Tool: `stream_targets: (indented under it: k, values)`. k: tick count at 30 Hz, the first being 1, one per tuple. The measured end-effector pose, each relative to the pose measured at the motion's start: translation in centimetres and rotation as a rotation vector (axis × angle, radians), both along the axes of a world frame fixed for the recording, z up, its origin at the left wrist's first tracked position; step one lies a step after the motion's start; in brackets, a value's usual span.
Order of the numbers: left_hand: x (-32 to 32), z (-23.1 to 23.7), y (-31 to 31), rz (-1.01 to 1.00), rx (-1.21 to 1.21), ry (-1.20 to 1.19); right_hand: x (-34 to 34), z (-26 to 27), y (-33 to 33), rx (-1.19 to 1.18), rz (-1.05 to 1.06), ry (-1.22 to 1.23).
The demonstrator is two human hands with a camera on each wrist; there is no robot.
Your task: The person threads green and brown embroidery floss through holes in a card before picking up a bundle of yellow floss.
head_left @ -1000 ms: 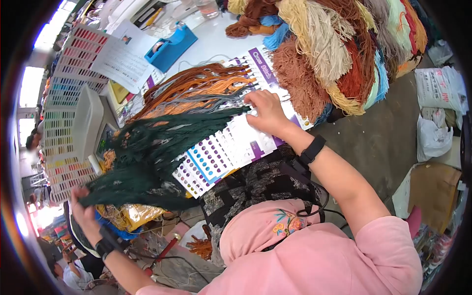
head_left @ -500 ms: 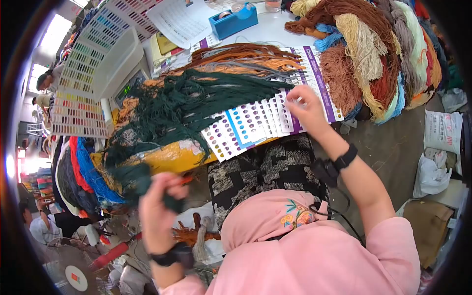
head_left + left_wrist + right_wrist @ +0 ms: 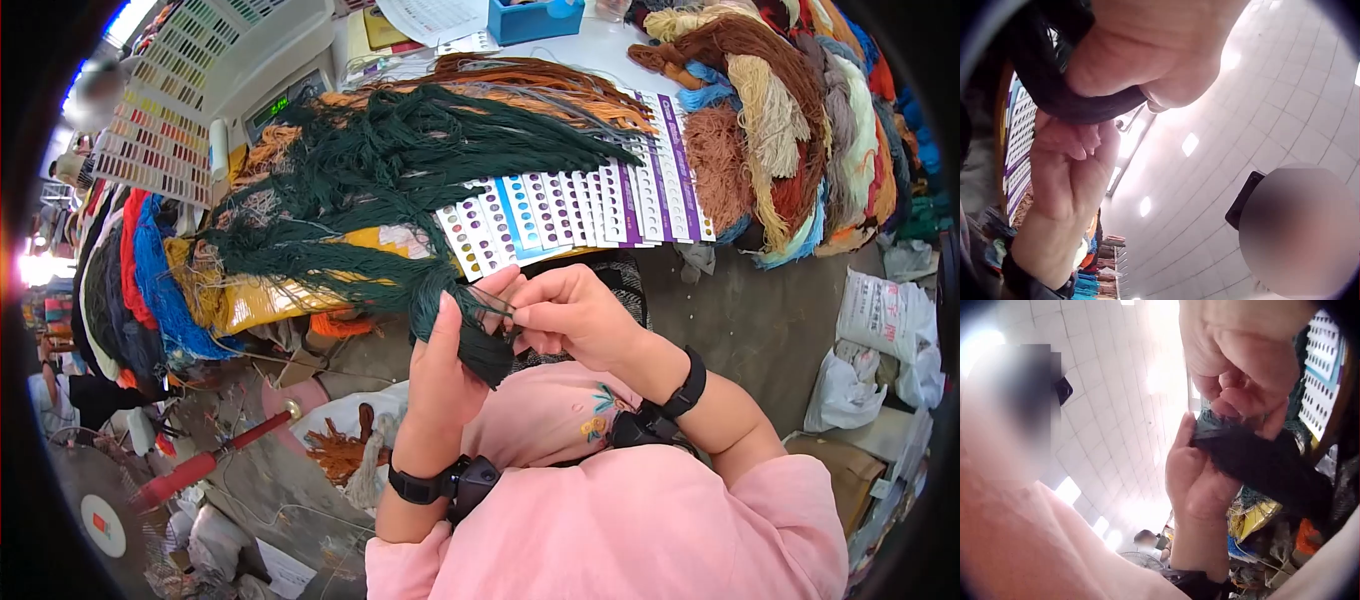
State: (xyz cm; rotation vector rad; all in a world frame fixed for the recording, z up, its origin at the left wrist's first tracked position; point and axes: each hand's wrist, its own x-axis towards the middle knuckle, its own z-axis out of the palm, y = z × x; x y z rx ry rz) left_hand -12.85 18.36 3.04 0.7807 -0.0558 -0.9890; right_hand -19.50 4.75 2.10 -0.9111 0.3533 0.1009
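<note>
A bundle of dark green thread (image 3: 485, 355) lies across my left hand (image 3: 435, 380), which grips it just in front of my body. My right hand (image 3: 580, 315) is right beside it, thumb and forefinger pinching a few thin green strands pulled off the bundle. In the right wrist view the dark bundle (image 3: 1266, 462) crosses the left palm, and the right fingers (image 3: 1254, 403) are bent close over it. More loose green thread (image 3: 390, 150) spreads over the table, its right ends fastened at a row of white punched cards (image 3: 545, 215).
Brown and orange threads (image 3: 560, 85) lie behind the green ones. Thick multicoloured skeins (image 3: 770, 110) hang at the right table edge, others (image 3: 155, 270) at the left. Behind stand a blue tape dispenser (image 3: 535, 20), a scale (image 3: 275, 100) and a colour chart (image 3: 165, 120). A fan (image 3: 105, 525) is lower left.
My left hand has swung from the far left to the front of my body with the green bundle. The right hand has left the cards and come down to join it, now pinching strands.
</note>
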Motion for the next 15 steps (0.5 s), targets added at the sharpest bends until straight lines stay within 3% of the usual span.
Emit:
stream_targets:
  k: [2, 3, 6, 11, 15]
  values:
    - [-0.3, 0.1, 0.2, 0.045, 0.118, -0.046, -0.3, -0.1, 0.1, 0.007, -0.005, 0.019]
    - [-0.6, 0.0, 0.2, 0.033, 0.194, -0.205, -0.3, 0.1, 0.2, 0.003, -0.014, 0.007]
    - [-0.7, 0.3, 0.2, 0.129, 0.142, -0.137, -0.2, 0.9, 0.5, 0.013, -0.019, -0.015]
    - [-0.5, -0.4, 0.9, 0.07, 0.006, -0.081, -0.4, 0.8, 0.2, 0.094, 0.027, -0.019]
    - [-0.9, 0.0, 0.6, 0.089, 0.016, 0.009, -0.6, 1.2, 0.4, 0.025, 0.062, 0.026]
